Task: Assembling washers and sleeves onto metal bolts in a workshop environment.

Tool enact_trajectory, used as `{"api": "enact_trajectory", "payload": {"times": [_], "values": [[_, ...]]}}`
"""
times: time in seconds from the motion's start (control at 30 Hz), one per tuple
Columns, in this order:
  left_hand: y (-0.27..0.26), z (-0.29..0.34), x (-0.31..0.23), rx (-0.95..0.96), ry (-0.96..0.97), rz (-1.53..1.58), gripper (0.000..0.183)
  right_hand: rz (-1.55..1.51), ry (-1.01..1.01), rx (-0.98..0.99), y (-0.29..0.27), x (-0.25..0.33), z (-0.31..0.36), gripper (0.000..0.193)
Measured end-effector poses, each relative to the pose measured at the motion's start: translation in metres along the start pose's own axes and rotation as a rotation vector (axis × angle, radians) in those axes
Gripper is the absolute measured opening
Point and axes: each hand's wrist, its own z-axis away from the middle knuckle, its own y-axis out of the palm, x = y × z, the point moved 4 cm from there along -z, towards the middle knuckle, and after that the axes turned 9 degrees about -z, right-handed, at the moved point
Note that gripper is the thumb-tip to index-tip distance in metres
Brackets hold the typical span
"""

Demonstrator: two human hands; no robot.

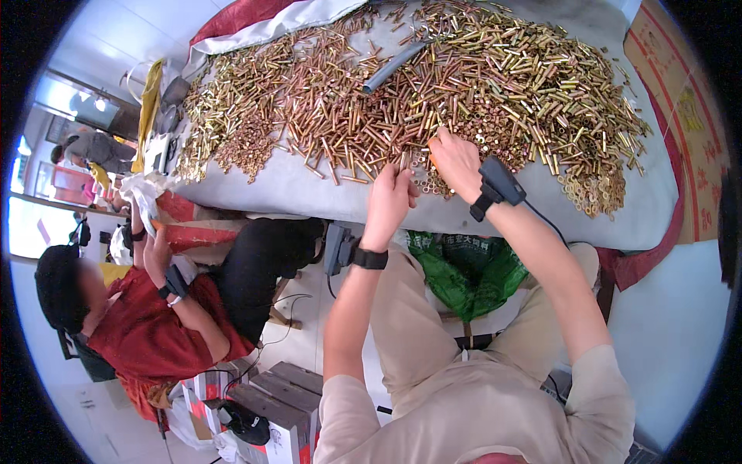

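A broad heap of brass-coloured metal sleeves (340, 116) covers the grey cloth-topped table in front of me. My left hand (389, 195) is at the near edge of the heap, its fingers curled together; what they hold, if anything, is too small to make out. Just to its right, my right hand (457, 161) is closed in a pinch over the small metal rings, with something orange at its fingertips. Its grip is hidden from view. Small rings (440, 185) lie beneath and between the two hands.
A grey tube (394, 66) lies on the heap. More rings (595, 193) are piled at the right, with a cardboard box (680, 124) beyond. A green bag (471, 274) hangs below the table edge. At left sits a co-worker in a red shirt (162, 325), near stacked boxes (282, 402).
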Motion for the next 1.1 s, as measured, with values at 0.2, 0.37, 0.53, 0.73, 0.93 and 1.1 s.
{"api": "enact_trajectory", "payload": {"times": [0.2,0.37,0.53,0.73,0.93,1.1], "values": [[0.0,0.053,-0.033,0.23,-0.237,0.915,0.017,-0.332,0.125,-0.06,-0.041,0.008,0.018,0.012],[0.019,0.089,-0.039,0.347,-0.274,1.137,0.017,-1.116,0.385,0.144,-0.076,0.025,0.091,0.019],[0.041,0.124,-0.058,0.329,-0.153,1.228,0.016,-1.488,0.596,0.124,-0.125,0.045,0.144,0.028],[0.062,0.16,-0.08,0.457,-0.149,1.156,0.017,-1.702,0.612,-0.016,-0.142,0.045,0.183,0.028],[0.072,0.181,-0.083,0.375,-0.049,0.975,0.015,-1.906,0.605,-0.25,-0.148,0.048,0.2,0.024],[0.072,0.186,-0.091,0.35,0.005,0.9,0.014,-1.893,0.582,-0.267,-0.153,0.058,0.203,0.021]]}}
